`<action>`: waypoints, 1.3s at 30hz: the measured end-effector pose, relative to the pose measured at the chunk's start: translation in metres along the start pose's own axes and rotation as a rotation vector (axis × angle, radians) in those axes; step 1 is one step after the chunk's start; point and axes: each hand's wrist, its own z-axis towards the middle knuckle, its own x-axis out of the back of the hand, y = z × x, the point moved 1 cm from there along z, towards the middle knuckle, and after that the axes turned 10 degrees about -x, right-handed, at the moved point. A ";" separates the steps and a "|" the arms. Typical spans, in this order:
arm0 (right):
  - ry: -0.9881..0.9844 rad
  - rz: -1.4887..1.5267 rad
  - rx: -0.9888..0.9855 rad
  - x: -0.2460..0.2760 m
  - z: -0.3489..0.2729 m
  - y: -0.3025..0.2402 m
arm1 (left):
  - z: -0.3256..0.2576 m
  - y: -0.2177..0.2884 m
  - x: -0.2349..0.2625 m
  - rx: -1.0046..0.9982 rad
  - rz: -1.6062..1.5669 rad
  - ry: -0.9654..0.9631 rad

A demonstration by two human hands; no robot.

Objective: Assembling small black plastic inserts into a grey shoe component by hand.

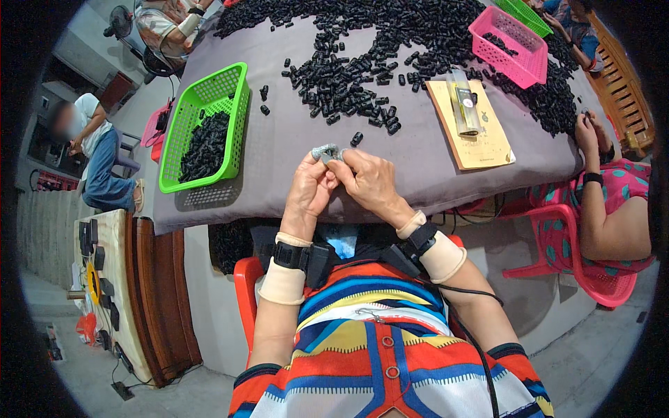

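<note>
My left hand (pixel 309 189) and my right hand (pixel 371 180) meet over the near edge of the cloth-covered table, both closed in a pinch. A greyish covering (pixel 325 150) shows around a fingertip of the left hand. What sits between the fingertips is small and mostly hidden, so I cannot make out its kind. Just beyond them lies a single small black cylindrical part (pixel 357 138). Farther off, a large heap of similar black parts (pixel 348 80) spreads over the grey tablecloth (pixel 272 143). To the left, a green plastic basket (pixel 240 129) holds more black pieces.
A yellowish booklet (pixel 484 155) lies to the right with a clear plastic case (pixel 463 104) on it. A pink basket (pixel 533 76) stands at the far right. At the right edge, a co-worker's hands (pixel 589 132) are busy. A red chair (pixel 573 240) stands there.
</note>
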 end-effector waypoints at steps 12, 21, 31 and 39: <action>0.015 -0.002 0.015 -0.002 0.000 0.002 | 0.000 -0.002 0.000 -0.017 0.051 0.005; 0.007 -0.005 0.016 -0.002 0.001 0.001 | -0.002 -0.001 0.001 -0.021 0.044 -0.003; 0.010 -0.021 0.013 -0.001 -0.001 -0.001 | -0.002 0.001 -0.004 -0.007 0.038 -0.004; -0.004 -0.036 0.002 -0.001 -0.001 0.000 | 0.002 -0.001 0.007 0.001 0.038 -0.036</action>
